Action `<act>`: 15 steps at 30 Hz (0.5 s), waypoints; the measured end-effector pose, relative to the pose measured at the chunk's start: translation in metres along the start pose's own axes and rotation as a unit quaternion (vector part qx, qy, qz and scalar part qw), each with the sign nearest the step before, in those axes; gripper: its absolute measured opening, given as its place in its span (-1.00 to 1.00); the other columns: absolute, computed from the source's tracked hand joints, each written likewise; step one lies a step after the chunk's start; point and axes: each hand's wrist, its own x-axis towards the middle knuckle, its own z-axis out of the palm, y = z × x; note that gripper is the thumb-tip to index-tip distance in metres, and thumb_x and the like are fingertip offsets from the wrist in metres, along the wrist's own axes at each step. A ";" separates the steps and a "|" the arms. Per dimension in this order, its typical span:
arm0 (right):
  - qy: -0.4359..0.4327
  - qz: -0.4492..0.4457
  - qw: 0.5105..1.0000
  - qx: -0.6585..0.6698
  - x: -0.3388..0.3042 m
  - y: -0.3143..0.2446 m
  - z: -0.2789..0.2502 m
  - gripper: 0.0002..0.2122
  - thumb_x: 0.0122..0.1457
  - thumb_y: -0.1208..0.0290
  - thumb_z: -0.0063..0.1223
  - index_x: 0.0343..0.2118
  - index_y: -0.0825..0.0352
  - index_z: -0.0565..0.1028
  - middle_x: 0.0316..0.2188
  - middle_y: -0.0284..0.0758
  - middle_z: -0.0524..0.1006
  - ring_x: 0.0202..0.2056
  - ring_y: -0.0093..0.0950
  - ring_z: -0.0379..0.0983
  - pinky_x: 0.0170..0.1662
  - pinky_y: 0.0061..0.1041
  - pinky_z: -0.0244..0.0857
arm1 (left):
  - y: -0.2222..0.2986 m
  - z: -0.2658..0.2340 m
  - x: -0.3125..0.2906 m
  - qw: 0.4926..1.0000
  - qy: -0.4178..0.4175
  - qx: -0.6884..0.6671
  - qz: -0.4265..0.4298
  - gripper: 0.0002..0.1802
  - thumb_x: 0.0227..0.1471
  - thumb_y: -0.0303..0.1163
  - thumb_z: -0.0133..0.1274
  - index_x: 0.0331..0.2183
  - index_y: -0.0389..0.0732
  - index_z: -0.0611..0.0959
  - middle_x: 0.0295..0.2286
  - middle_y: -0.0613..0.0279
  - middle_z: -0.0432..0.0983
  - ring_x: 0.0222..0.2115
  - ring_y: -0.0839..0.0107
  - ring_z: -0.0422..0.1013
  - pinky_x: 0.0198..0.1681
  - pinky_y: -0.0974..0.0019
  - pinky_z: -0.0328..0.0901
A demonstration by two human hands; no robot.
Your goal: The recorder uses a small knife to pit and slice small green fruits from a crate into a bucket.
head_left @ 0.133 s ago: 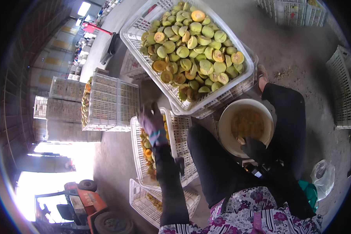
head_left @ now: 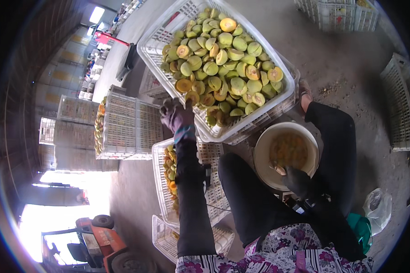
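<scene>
A big white plastic crate (head_left: 146, 42) in front of me holds many halved green fruits (head_left: 239, 86) with yellow-orange flesh, which look like peaches. My left hand (head_left: 176, 116), in a purplish-grey glove, is at this crate's near left rim beside a halved fruit (head_left: 192, 98). Its fingers are apart, and I see nothing held in them. Over a pale bucket (head_left: 260, 157) between my legs is my right hand (head_left: 297, 180), dark-gloved with bare-looking fingertips. Those fingers are closed; a small thin thing seems to be there, too unclear to name. Orange-yellow pieces (head_left: 289, 150) lie inside the bucket.
Below my left forearm stands a white crate (head_left: 214, 159) of cut orange fruit, above another crate (head_left: 161, 241). Stacked crates (head_left: 132, 120) stand at left, a red-orange forklift-like vehicle (head_left: 105, 239) lower left. A clear plastic bag (head_left: 377, 210) lies at right.
My left hand has moved up and away from over the lower crate of orange fruit to the big crate's rim. The right hand has stayed at the bucket.
</scene>
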 end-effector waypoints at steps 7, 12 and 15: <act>0.092 -0.019 0.995 -0.014 -0.004 0.015 0.003 -0.85 -0.06 0.33 -0.03 -0.49 0.30 0.41 -0.66 -0.15 0.43 -0.57 -0.16 0.42 -0.49 -0.20 0.28 | 0.033 0.042 -0.023 0.991 0.105 -0.001 0.085 -0.45 -0.36 -0.18 0.25 -0.26 -0.15 0.47 -0.11 -0.02 0.25 -0.02 0.03 0.12 -0.09 0.00 0.09; 0.163 -0.124 0.969 -0.140 -0.001 0.022 0.008 -0.83 -0.04 0.29 -0.03 -0.43 0.26 0.40 -0.71 -0.23 0.42 -0.65 -0.26 0.41 -0.54 -0.25 0.28 | 0.037 0.015 -0.113 0.656 -0.050 -0.725 -0.206 -0.63 -0.24 -0.35 0.22 -0.35 -0.22 0.46 -0.43 0.30 0.44 -0.51 0.41 0.37 -0.40 0.44 0.33; 0.108 0.016 0.992 -0.069 0.014 0.015 0.009 -0.81 -0.02 0.30 -0.04 -0.38 0.28 0.40 -0.65 -0.22 0.43 -0.61 -0.25 0.41 -0.55 -0.24 0.26 | 0.080 -0.008 -0.173 0.325 -0.130 -0.840 -0.414 -0.68 -0.13 -0.16 0.11 -0.43 -0.21 0.50 -0.52 0.26 0.45 -0.55 0.38 0.38 -0.42 0.37 0.35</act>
